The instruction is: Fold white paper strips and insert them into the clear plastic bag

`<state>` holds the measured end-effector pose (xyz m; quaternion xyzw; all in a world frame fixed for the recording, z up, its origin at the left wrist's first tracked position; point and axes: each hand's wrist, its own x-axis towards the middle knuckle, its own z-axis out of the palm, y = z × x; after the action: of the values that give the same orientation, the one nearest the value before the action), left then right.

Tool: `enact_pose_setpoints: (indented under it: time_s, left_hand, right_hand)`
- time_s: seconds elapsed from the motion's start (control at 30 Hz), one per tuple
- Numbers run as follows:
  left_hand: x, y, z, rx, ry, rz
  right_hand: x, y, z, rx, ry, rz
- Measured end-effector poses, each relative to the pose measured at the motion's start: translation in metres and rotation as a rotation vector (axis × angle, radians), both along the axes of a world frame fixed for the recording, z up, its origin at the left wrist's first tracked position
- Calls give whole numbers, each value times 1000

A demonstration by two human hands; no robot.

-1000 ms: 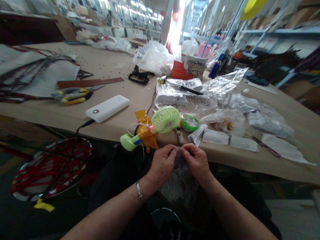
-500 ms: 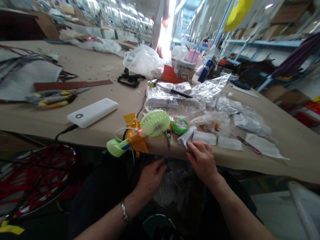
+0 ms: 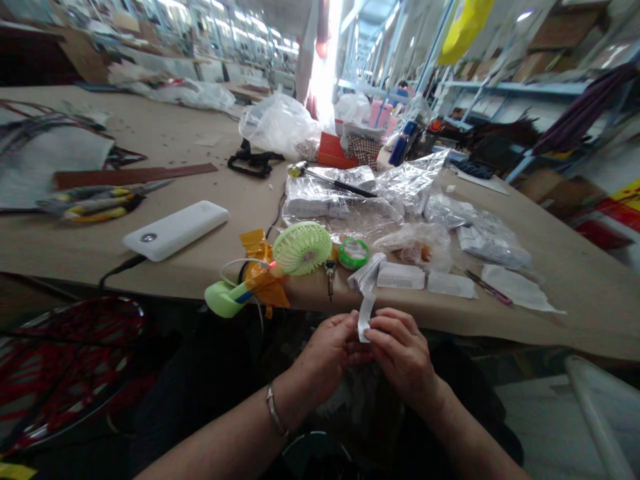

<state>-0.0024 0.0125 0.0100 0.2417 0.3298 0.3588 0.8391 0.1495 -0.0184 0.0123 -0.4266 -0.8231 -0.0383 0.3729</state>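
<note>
The brown-covered table (image 3: 190,275) is the largest thing, w/ its near edge crossing the middle of the frame, and on it, at upper centre, lie packs in clear plastic (image 3: 315,208). At lower centre, just below the table edge, are the two hands: the right hand (image 3: 406,353) has thumb and fingers closed on the low end of the white strip, and the left hand (image 3: 323,352) is beside it w/ fingers curled; whether its tips also pinch the strip I can't say. Left of centre, well apart from the strip, is the green fan (image 3: 301,248). Next in size is the folded white bundle (image 3: 361,277), at centre, on the table near the edge. The smallest is the white strip (image 3: 367,310), which runs from this bundle down btw. the hands. I judge it v. light, thin & soft, prob. paper or smooth tape, so it will bend under its own weight and may crease or tear if pulled hard; it could also slip a bit btw. dry fingertips. Best hold is prob. a flat pinch near the free end, thumb on one face, index on the other, w/ min. pressure; a pull sideways could drag the bundle too.
</note>
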Motion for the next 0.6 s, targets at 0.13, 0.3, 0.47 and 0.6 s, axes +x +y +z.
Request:
enact_pose_setpoints:
  time_s: [0.13,0.3,0.47,0.6]
  left_hand:
    - [11,4,2,-70,-40,74]
    - [12,3,-3,-70,144,33]
    - [9,-2,-9,-30,231,-2]
    - [9,-1,-8,-35,243,-19]
  right_hand:
    - [0,-11,0,-32,-44,63]
    - [23,15,1,-78,-175,-316]
    - [33,32,2,-142,-372,-536]
    - [38,30,-2,-89,-287,-487]
